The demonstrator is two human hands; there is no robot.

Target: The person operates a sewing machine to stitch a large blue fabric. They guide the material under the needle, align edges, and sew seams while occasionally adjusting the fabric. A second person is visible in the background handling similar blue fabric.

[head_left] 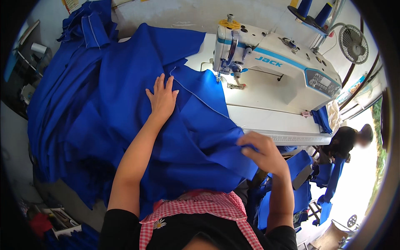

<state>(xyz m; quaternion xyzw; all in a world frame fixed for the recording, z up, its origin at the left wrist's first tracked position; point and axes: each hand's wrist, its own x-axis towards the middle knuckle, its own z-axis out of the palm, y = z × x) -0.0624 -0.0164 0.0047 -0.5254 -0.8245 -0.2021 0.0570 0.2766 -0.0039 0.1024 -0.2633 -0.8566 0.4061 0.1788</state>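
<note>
A large piece of blue cloth covers the left of the sewing table and hangs over its front edge toward my lap. My left hand lies on it with fingers spread, beside a pale stitched edge. One corner of the cloth reaches the needle area of a white sewing machine, lit by its lamp. Over the cloth's right edge is my right hand, slightly blurred. Its fingers are bent, with a gap between them and the thumb, and nothing shows in that gap.
A blue heap of cloth is piled at the far left. Thread cones and a small fan stand behind the machine. At right, a person is near more blue pieces. An open box sits low at left.
</note>
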